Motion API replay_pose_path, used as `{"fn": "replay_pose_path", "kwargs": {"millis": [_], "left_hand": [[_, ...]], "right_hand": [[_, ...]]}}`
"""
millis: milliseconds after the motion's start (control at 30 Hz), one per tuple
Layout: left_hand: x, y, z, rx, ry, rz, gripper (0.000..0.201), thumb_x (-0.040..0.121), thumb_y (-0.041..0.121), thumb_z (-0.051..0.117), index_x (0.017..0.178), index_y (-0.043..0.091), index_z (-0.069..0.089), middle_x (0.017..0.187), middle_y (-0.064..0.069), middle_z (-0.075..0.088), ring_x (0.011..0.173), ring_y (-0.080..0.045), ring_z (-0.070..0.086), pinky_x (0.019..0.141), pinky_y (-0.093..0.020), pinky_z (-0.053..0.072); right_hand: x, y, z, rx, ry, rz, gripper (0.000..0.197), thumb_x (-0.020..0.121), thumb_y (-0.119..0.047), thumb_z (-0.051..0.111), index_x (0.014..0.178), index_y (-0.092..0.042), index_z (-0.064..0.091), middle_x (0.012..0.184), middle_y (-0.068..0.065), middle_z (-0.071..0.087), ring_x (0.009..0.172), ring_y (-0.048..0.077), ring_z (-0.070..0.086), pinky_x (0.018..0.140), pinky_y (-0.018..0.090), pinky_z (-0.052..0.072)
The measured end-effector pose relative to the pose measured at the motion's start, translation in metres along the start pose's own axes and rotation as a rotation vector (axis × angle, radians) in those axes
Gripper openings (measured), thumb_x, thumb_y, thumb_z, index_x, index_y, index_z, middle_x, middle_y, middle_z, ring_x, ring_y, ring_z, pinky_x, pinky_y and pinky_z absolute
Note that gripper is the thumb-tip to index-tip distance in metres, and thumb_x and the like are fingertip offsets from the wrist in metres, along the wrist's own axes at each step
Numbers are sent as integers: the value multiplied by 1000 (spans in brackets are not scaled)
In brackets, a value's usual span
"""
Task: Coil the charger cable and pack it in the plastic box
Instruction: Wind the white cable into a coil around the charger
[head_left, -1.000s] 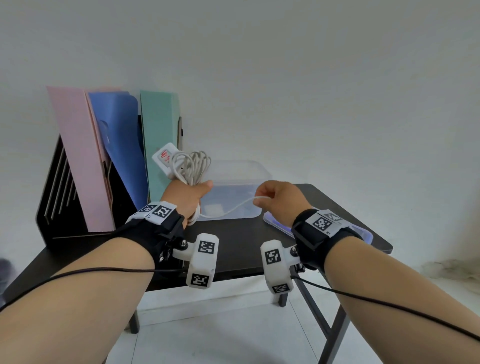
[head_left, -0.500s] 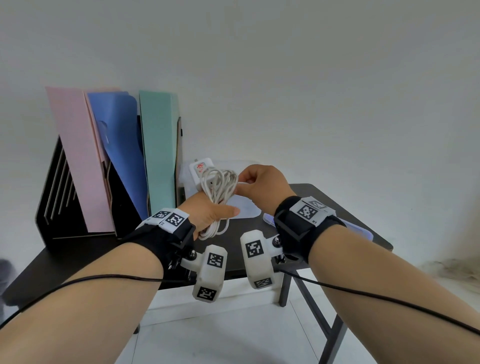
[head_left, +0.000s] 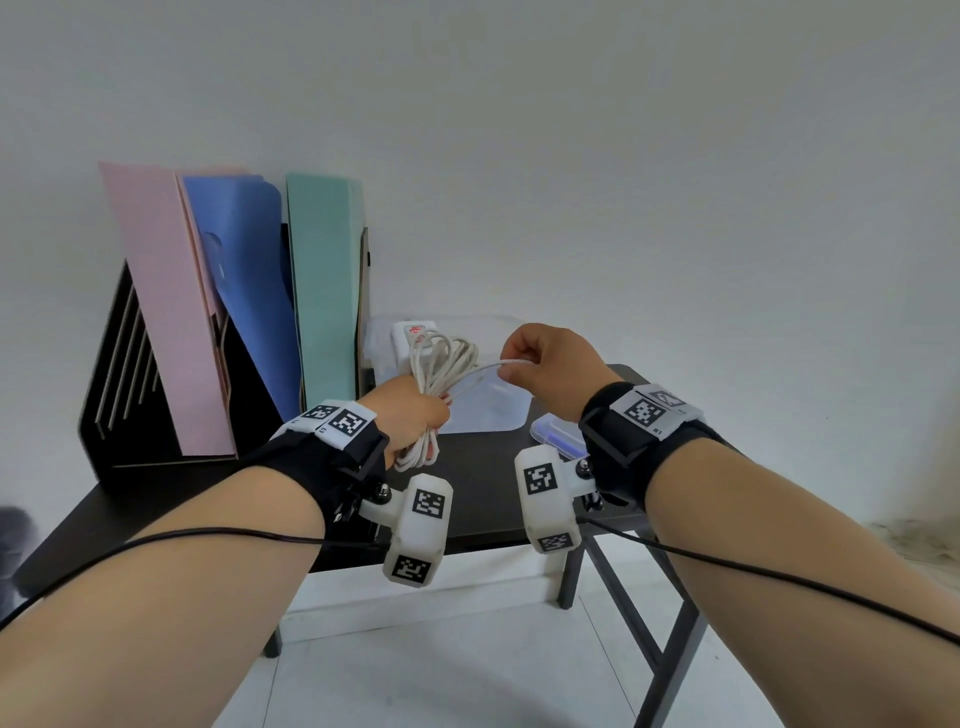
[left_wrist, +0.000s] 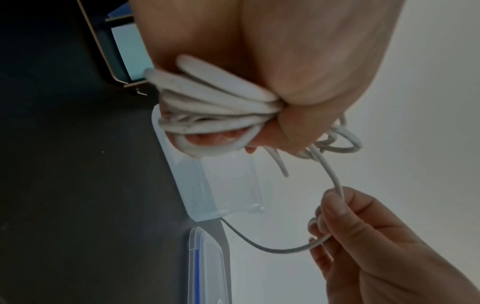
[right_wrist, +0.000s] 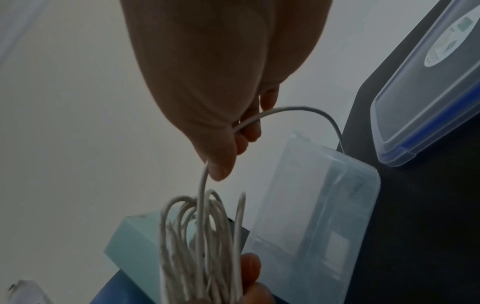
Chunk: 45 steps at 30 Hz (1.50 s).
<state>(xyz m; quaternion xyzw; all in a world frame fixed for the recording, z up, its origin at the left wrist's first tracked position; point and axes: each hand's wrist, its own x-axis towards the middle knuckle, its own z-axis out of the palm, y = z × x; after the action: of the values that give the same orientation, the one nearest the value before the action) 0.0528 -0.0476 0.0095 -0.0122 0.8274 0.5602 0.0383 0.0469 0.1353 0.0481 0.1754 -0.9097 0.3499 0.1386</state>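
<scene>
One pale wall (head_left: 623, 156) fills most of what I see from the head camera, with a light floor (head_left: 441, 675) below it; against the wall stands a small black table (head_left: 483, 499), and at its left end a black file rack (head_left: 109, 415) holds a pink folder (head_left: 166, 312), a blue folder (head_left: 249, 280) and a green folder (head_left: 322, 291), all upright and leaning slightly. Further right on the tabletop sits the clear plastic box (head_left: 493, 415), open, and just beside it at the table's right edge lies its lid (right_wrist: 426, 86) (blue-trimmed, with an oval sticker).

Both forearms reach in from below, each with a black wrist strap and a white tagged camera block. My left hand (head_left: 410, 421) is held above the table in front of the box, fingers curled tight around the bunched loops of the white charger cable (head_left: 436, 374); the white charger brick (head_left: 410, 340) sticks up behind the loops. My right hand (head_left: 550, 369) hovers just right of the coil at about the same height, thumb and fingers pinching the cable's free strand; from that pinch the tail droops in an arc down behind the box (its end is hidden from me).
</scene>
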Motion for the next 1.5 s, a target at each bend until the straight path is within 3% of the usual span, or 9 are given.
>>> {"fn": "replay_pose_path", "kwargs": {"millis": [233, 333, 433, 533, 633, 767, 1133, 1333, 1500], "left_hand": [[-3, 7, -10, -255, 54, 58, 9, 67, 2, 52, 75, 5, 53, 60, -9, 42, 50, -23, 40, 58, -33, 39], [-7, 12, -15, -349, 55, 80, 20, 57, 4, 54, 77, 3, 53, 64, -11, 44, 43, -19, 45, 57, -31, 42], [-9, 18, -13, -419, 37, 131, 10, 76, -3, 56, 79, 7, 57, 65, -10, 48, 48, -16, 51, 59, -31, 51], [-5, 21, -8, -461, 61, 151, 17, 88, -2, 51, 80, 11, 59, 66, -7, 49, 55, -16, 51, 58, -31, 54], [-3, 24, -4, -427, 89, 104, 19, 90, 4, 50, 78, 16, 58, 68, -5, 50, 60, -17, 57, 62, -34, 51], [-2, 23, -3, -135, 91, 23, 9, 85, 9, 54, 76, 10, 56, 72, -11, 49, 67, -27, 53, 68, -42, 50], [-14, 44, -6, 964, -204, -38, 29, 80, 19, 58, 56, 13, 43, 60, -1, 42, 55, -15, 36, 52, -24, 27], [-22, 50, 2, 1227, -198, 121, 12, 87, 13, 49, 75, 12, 51, 67, 2, 43, 58, -13, 40, 54, -22, 32], [-28, 55, -1, 1239, -184, 302, 33, 91, 8, 43, 123, 9, 54, 112, -10, 63, 102, -28, 58, 79, -27, 40]], "right_hand": [[12, 13, -11, -150, 62, 88, 5, 85, -23, 58, 82, -26, 58, 77, -9, 60, 86, 21, 60, 87, 38, 49], [16, 12, -15, -131, 154, 84, 7, 88, -23, 57, 91, -22, 64, 86, -6, 61, 87, 19, 59, 80, 32, 47], [18, 6, -17, -117, 291, 55, 13, 90, -24, 56, 94, -19, 67, 89, -3, 65, 84, 17, 57, 72, 24, 39], [18, 3, -18, -49, 411, 58, 13, 88, -29, 57, 93, -24, 68, 91, 1, 69, 91, 24, 60, 79, 33, 48], [17, 6, -23, -24, 421, 62, 10, 85, -33, 60, 88, -27, 67, 75, -6, 63, 80, 19, 59, 75, 31, 47], [17, 1, -31, 52, 387, 15, 12, 86, -28, 62, 90, -19, 69, 61, -12, 50, 56, 5, 45, 56, 18, 36], [22, -35, -37, -11, 277, -229, 10, 85, -25, 64, 88, -19, 71, 75, -2, 55, 64, 8, 47, 64, 16, 39], [29, -31, -32, -114, 145, -165, 15, 87, -25, 61, 95, -18, 72, 78, -2, 58, 73, 13, 50, 66, 20, 40], [27, -19, -29, -57, -60, 8, 18, 89, -22, 62, 100, -16, 73, 91, -1, 70, 68, 9, 61, 70, 17, 49]]}}
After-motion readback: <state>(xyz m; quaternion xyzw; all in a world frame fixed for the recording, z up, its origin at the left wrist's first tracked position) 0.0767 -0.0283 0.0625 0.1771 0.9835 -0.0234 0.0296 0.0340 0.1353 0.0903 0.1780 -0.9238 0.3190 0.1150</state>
